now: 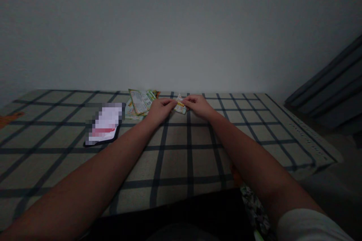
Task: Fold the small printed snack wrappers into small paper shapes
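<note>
Between my two hands is a small piece of printed paper [180, 109], pale with a yellow band and a pointed, folded-looking top. My left hand [161, 108] pinches its left edge between thumb and fingers. On the opposite edge, my right hand [198, 105] pinches it the same way. The paper stands close over the checked cloth; whether it touches the cloth I cannot tell. Just left of my left hand lies a loose pile of printed leaflets [139, 101], green, white and yellow, partly hidden behind that hand.
A phone [106, 122] with a lit, blurred screen lies to the left on the checked tablecloth [175, 158]. A pale wall [181, 37] rises behind the table. Something orange [9, 119] lies at the far left edge. A dark curtain [330, 83] hangs at the right.
</note>
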The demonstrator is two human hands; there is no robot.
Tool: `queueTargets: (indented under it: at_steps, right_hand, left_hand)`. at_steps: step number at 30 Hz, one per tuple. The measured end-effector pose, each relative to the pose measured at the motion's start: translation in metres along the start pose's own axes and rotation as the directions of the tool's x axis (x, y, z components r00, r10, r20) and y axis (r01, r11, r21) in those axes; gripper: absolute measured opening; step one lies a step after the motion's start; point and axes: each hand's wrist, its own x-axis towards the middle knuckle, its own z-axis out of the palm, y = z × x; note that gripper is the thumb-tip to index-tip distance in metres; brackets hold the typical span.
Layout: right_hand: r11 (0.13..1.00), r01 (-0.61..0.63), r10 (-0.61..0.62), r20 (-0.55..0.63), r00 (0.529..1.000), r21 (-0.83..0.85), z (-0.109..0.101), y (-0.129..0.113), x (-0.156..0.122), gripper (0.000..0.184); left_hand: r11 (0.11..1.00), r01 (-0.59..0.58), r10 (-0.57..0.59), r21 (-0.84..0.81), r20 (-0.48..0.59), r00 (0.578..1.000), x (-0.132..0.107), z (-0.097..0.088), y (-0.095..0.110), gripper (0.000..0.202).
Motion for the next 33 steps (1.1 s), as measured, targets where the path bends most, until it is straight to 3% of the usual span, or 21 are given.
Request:
queueTargets:
  at_steps: [4,7,9,17,26,30,33]
  right_hand:
    - [0.996,0.023,-0.016,0.084,0.996,-0.086,0.001,0.001,0.0,0.024]
    - [0.994,0.045,-0.032,0.124,0.992,-0.101,0.003,0.004,-0.001,0.027]
    - [0.996,0.046,-0.036,0.124,0.992,-0.078,0.004,0.004,-0.001,0.029]
    - [1.0,-0.005,0.005,0.132,0.991,0.001,0.003,0.001,-0.004,0.03]
    - [1.0,-0.001,-0.002,0.147,0.989,0.023,0.003,0.002,-0.001,0.027]
    - [0.999,-0.018,0.012,0.136,0.991,0.039,0.005,-0.002,-0.001,0.021]
    - [0.999,-0.006,0.002,0.115,0.993,0.036,0.005,-0.003,-0.002,0.02]
  left_hand:
    - [0.999,0.029,-0.028,-0.018,0.028,0.999,-0.001,0.001,0.001,0.028]
    - [1.0,-0.026,0.027,-0.004,0.065,0.998,-0.003,0.001,0.004,0.036]
    - [0.998,-0.061,0.06,0.014,0.059,0.996,-0.004,0.001,0.007,0.039]
    - [1.0,-0.011,0.009,-0.024,-0.083,0.997,0.002,-0.002,0.005,0.04]
    - [0.993,0.003,-0.013,-0.12,-0.079,0.997,0.001,0.003,0.001,0.042]
    - [0.97,0.045,-0.054,-0.237,-0.034,0.998,0.002,0.006,-0.002,0.046]
    - [0.97,0.078,-0.08,-0.232,0.001,0.997,0.001,0.005,-0.001,0.041]
